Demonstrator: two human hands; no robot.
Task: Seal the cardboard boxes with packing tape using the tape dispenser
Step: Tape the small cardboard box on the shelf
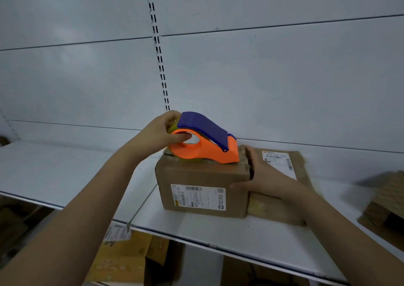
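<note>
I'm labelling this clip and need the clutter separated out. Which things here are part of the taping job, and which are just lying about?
In the job:
- tape dispenser, gripped by the left hand, on top of the box
- cardboard box, steadied by the right hand

Lying about:
- flat labelled parcel behind the right hand
- cardboard pieces at far right
- boxes under the shelf

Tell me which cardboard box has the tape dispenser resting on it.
The taller box at centre, with its label on the front face. The orange-and-blue tape dispenser sits on its top; the flatter box to its right carries only a label on top.
</note>
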